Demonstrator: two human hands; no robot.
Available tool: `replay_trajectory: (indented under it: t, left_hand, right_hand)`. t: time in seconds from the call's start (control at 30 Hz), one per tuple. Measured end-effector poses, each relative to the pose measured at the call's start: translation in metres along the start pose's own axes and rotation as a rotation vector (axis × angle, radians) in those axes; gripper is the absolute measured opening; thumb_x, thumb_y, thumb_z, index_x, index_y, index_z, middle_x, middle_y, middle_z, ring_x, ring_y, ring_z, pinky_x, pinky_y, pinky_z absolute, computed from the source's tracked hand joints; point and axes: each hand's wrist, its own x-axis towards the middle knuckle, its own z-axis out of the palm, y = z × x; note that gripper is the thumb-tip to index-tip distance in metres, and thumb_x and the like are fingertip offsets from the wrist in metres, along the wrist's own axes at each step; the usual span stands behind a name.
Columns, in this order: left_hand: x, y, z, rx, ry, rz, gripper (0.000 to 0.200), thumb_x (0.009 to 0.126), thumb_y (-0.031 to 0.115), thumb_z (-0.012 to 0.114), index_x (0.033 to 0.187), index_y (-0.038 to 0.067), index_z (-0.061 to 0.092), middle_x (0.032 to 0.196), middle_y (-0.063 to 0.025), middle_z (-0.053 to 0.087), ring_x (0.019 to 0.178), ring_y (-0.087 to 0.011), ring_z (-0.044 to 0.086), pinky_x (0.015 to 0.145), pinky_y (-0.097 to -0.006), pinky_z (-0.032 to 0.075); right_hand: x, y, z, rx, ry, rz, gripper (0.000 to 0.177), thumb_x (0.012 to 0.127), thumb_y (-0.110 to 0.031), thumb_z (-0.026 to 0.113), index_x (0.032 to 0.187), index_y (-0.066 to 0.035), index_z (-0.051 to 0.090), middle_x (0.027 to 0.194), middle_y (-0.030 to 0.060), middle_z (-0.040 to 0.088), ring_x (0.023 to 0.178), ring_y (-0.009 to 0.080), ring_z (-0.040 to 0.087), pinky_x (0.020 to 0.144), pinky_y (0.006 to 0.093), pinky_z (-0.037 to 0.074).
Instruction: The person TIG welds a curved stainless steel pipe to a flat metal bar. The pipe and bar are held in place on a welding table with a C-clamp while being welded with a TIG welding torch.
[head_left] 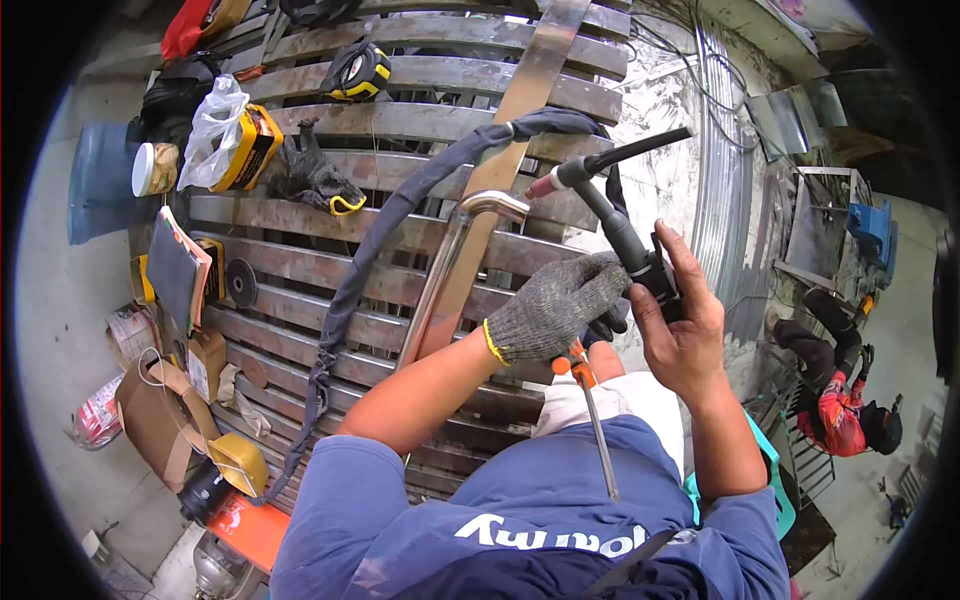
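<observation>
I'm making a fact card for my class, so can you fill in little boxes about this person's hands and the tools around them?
Left hand: gloved, curled against the welding torch; its grip is hidden
Right hand: bare, wrapped round the torch's handle
Hose: dark, runs from the torch across the metal slats
Screwdriver: orange handle, just below the gloved hand
On the slats: tape measure, shiny bent tube
Nearby: another person crouching at the right

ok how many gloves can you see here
2: a grey knit glove on the left hand, and a dark glove lying on the steel slats beside the yellow box. It may hide another.
</observation>
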Motion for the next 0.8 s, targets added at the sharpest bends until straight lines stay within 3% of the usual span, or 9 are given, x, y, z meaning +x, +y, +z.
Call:
replay_trajectory:
  t: [0.1,0.17,0.27,0.5,0.63,0.67,0.8]
  left_hand:
    - [0.003,0.004,-0.003,-0.243,-0.012,-0.238,0.045,0.118,0.037,0.061,0.140,-0.002,0.069,0.108,-0.0086,0.078,0.095,-0.0131,0.075,0.089,-0.0337,0.062]
    - [0.002,-0.001,-0.009,-0.207,-0.040,-0.153,0.045,0.119,0.034,0.060,0.144,-0.003,0.067,0.124,-0.0118,0.077,0.106,-0.0134,0.074,0.094,-0.0335,0.062]
    - [-0.003,-0.018,-0.005,-0.538,-0.018,-0.199,0.044,0.119,0.030,0.061,0.148,-0.001,0.066,0.133,-0.0115,0.075,0.118,-0.0167,0.074,0.106,-0.0361,0.062]
    - [-0.004,0.000,-0.007,-0.789,0.052,-0.264,0.042,0.119,0.034,0.061,0.143,0.000,0.068,0.132,-0.0115,0.076,0.123,-0.0181,0.073,0.110,-0.0371,0.060]
    - [-0.010,0.021,-0.011,-0.534,0.074,-0.363,0.050,0.119,0.042,0.059,0.146,0.001,0.067,0.136,-0.0123,0.076,0.124,-0.0190,0.073,0.108,-0.0366,0.059]
    - [-0.011,0.015,-0.011,-0.539,0.053,-0.297,0.049,0.118,0.039,0.061,0.147,-0.001,0.066,0.139,-0.0131,0.075,0.125,-0.0203,0.073,0.113,-0.0383,0.058]
    - [-0.007,-0.004,-0.007,-0.584,0.057,-0.257,0.048,0.118,0.032,0.063,0.149,-0.004,0.064,0.138,-0.0137,0.074,0.127,-0.0216,0.072,0.115,-0.0397,0.057]
  right_hand:
    - [-0.001,-0.005,-0.004,-0.051,-0.034,0.045,0.069,0.098,0.002,0.079,0.162,0.000,0.054,0.132,0.0297,0.076,0.116,0.0393,0.080,0.099,0.0414,0.061]
    - [-0.003,-0.006,-0.003,-0.008,-0.034,0.069,0.070,0.096,0.001,0.081,0.162,0.001,0.054,0.128,0.0302,0.078,0.109,0.0396,0.082,0.092,0.0407,0.063]
    - [-0.003,-0.007,0.001,0.008,-0.010,0.041,0.070,0.097,0.001,0.081,0.162,0.001,0.054,0.130,0.0309,0.077,0.112,0.0378,0.082,0.094,0.0393,0.063]
    - [-0.007,-0.006,0.011,0.013,0.018,-0.019,0.068,0.098,0.003,0.079,0.162,0.002,0.054,0.129,0.0283,0.078,0.110,0.0341,0.082,0.094,0.0388,0.063]
    - [-0.007,-0.009,0.015,0.015,0.028,-0.022,0.067,0.099,0.003,0.078,0.161,0.002,0.054,0.127,0.0270,0.078,0.108,0.0323,0.083,0.093,0.0385,0.063]
    - [-0.006,-0.005,0.016,-0.008,0.050,-0.075,0.067,0.099,0.004,0.077,0.161,0.002,0.055,0.127,0.0269,0.078,0.108,0.0317,0.082,0.093,0.0386,0.063]
    - [-0.006,-0.010,0.015,0.015,0.019,-0.025,0.067,0.098,0.005,0.077,0.162,0.001,0.055,0.129,0.0271,0.078,0.110,0.0318,0.082,0.095,0.0387,0.062]
